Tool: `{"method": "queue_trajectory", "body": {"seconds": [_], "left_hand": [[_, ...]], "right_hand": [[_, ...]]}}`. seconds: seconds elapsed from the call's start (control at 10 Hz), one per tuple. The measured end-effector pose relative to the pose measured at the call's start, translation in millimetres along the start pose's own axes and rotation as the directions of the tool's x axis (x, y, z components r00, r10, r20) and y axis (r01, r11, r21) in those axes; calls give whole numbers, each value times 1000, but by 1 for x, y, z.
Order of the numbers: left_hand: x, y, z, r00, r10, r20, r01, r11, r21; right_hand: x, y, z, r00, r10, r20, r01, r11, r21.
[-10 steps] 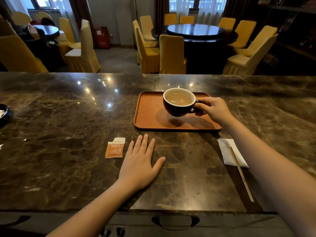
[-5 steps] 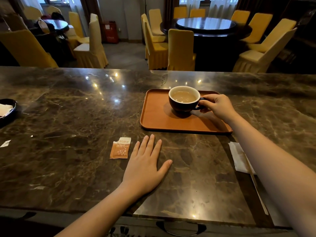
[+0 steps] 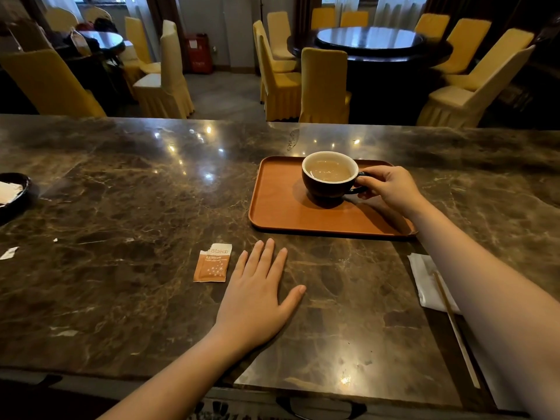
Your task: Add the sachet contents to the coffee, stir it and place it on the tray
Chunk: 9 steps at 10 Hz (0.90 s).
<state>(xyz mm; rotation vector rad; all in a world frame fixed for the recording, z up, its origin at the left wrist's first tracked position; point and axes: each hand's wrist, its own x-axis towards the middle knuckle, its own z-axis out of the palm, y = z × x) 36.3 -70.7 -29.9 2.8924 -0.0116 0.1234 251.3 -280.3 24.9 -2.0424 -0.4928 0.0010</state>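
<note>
Now dark cup (image 3: 328,184) of milky coffee sits on orange tray (image 3: 278,207), right hand (image 3: 391,189) pinching its handle at 3 o'clock; left hand (image 3: 257,298) flat, fingers spread, torn sachet (image 3: 212,263) at its 10 o'clock.

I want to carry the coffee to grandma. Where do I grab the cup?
Grab the cup by its handle, coming from the right, where the right hand holds it. The handle sticks out that way, and the cup sits upright and nearly full on the tray, so lift it level.

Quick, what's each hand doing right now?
Left hand: open, flat on the counter, holding nothing.
Right hand: closed on the cup handle, cup on the tray.
</note>
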Motion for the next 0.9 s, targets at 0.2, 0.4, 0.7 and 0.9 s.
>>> {"method": "queue_trajectory", "body": {"seconds": [0.2,0.4,0.7,0.9], "left_hand": [[0,1,0,1000,-2,-7,2,1000,-4],[0,0,-1,1000,0,-6,0,1000,-8],[0,1,-2,1000,-10,20,10,1000,0],[-1,3,-4,998,-5,65,4,1000,9]], "right_hand": [[1,1,-2,999,38,8,-38,999,-20],[-1,-2,-3,997,78,-3,-78,997,-18],[-5,-7,-2,983,170,65,-176,981,88],[-21,-13,-8,961,272,-56,-268,961,74]]}}
